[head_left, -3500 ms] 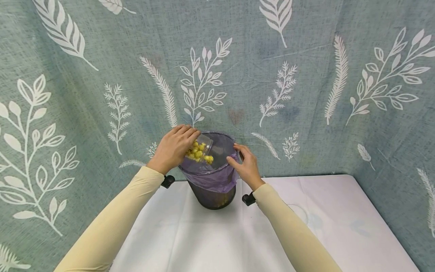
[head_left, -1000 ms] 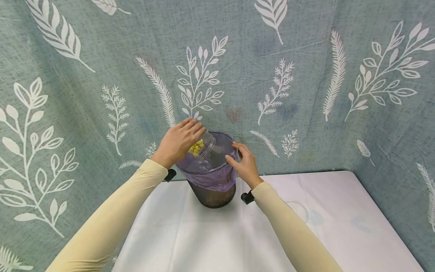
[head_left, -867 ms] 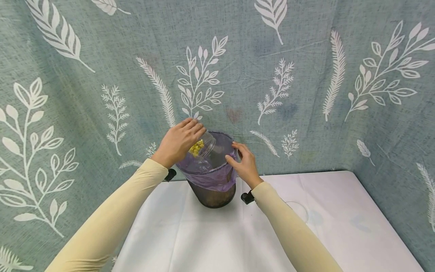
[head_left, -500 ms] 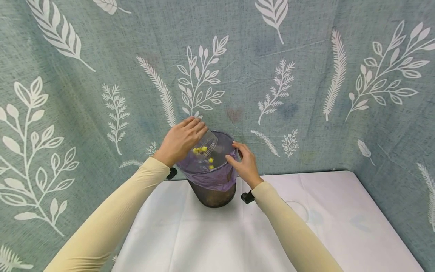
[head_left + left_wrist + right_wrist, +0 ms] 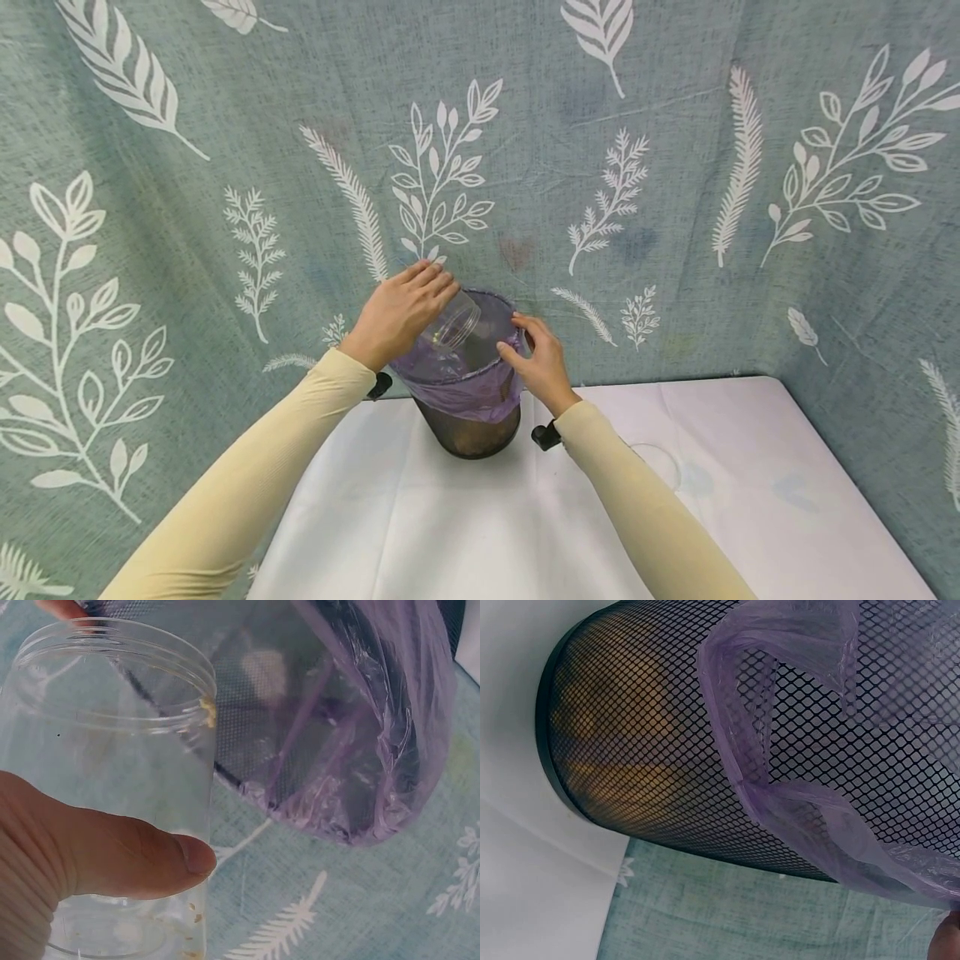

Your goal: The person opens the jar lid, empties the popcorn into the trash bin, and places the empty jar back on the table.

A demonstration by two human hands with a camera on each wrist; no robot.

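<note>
My left hand [image 5: 401, 312] grips a clear plastic jar [image 5: 459, 321], tipped with its mouth over a black mesh wastebasket [image 5: 468, 440]. In the left wrist view the thumb lies across the jar's side. Yellow residue [image 5: 208, 712] clings at the jar's neck, and a few crumbs dot its wall; otherwise the jar looks empty. A thin purple bag [image 5: 465, 400] lines the basket and folds over its rim. At the right of that rim, my right hand [image 5: 543, 362] holds on with thumb and fingers. Yellowish contents [image 5: 622, 727] show through the mesh low in the basket.
The basket stands near the back edge of a white-covered table [image 5: 450, 525]. A leaf-patterned green cloth [image 5: 540, 192] hangs close behind it and along both sides. A clear round disc [image 5: 678, 477] lies on the table beside the right forearm.
Yellow popcorn-like pieces have tumbled from the jar into the basket, leaving the jar nearly bare. My left hand has risen slightly and tilted the jar further; the right hand stays at the rim.
</note>
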